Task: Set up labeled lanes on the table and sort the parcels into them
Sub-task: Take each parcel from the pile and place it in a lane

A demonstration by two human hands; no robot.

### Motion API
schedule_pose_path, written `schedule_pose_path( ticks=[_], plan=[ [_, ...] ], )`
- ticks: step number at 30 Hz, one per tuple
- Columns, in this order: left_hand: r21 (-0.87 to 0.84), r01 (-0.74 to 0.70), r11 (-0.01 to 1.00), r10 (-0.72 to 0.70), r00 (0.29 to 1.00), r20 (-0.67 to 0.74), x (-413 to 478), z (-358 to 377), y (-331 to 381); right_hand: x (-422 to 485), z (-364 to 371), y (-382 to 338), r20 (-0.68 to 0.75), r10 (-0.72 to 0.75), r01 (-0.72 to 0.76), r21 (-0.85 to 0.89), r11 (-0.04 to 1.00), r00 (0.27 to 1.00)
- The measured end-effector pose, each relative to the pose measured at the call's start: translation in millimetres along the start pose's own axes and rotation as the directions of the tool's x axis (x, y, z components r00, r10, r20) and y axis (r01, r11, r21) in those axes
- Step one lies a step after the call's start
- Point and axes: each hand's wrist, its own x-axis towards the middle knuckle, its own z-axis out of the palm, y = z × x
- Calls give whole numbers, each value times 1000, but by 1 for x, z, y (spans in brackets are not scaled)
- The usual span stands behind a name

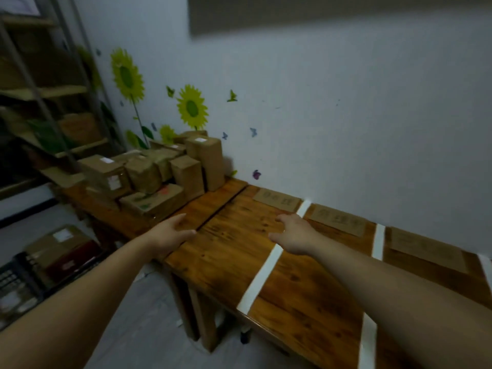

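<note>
Both arms are out over the wooden table (226, 251), mid-frame. The left hand (170, 233) has its fingers straight and relaxed and holds nothing. The right hand (295, 235) has its fingers spread wide and is also empty. Whether either palm touches the wood, I cannot tell.

The parcels (159, 171) sit stacked left of centre against the wall, none yet in a lane. The lanes look ready: white tape strips (266, 275) cross the tabletop, and 3 cardboard label cards (277, 199) lie along the wall side towards the right. Their writing is too blurred to read.

The nearest target is the flat parcel (154, 199) at the front of the pile, just beyond the left fingertips. It is brown cardboard, so probably stiff-walled and fairly light, though its taped faces may be slick. The safest hold looks like 2 hands on opposite edges, not a pinch at a corner. The tall box (207, 161) stands upright behind it and could tip if the pile is nudged.

More parcels sit in a crate (16, 278) at the lower left.
</note>
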Motion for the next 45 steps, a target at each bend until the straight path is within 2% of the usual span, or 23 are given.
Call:
schedule_pose_path(
  ticks=[6, 13, 20, 24, 28, 34, 39, 42, 45],
  plan=[
    [3, 60, 998, -60, 998, -36, 58, -48, -51, 84, 31, -55, 79, -68, 70, -23, 997, 995],
    [22, 166, 986, -163, 983, -85, 147, -114, -81, 221, 62, -123, 169, -139, 128, 79, 989, 976],
    [75, 239, 968, -220, 955, -199, 219, -196, -106, 321, 87, -201, 241, -197, 170, 128, 977, 950],
    [95, 176, 980, -150, 962, -230, 269, -233, -111, 361, 96, -243, 259, -224, 188, 158, 969, 939],
    [219, 30, 975, 8, 985, -173, 333, -270, -116, 398, 110, -288, 221, -216, 156, 259, 953, 951],
    [598, -99, 796, 176, 982, -71, 433, -309, -139, 453, 157, -355, 164, -39, -36, 434, 900, 986],
    [763, -78, 642, 41, 997, 68, 487, -316, -147, 485, 188, -403, 152, 140, -200, 526, 827, 978],
    [733, -111, 671, 22, 991, 130, 501, -318, -143, 494, 194, -415, 118, 230, -256, 567, 783, 966],
    [634, -206, 745, 157, 979, 134, 499, -320, -132, 492, 193, -417, 115, 304, -300, 669, 680, 946]
  ],
)
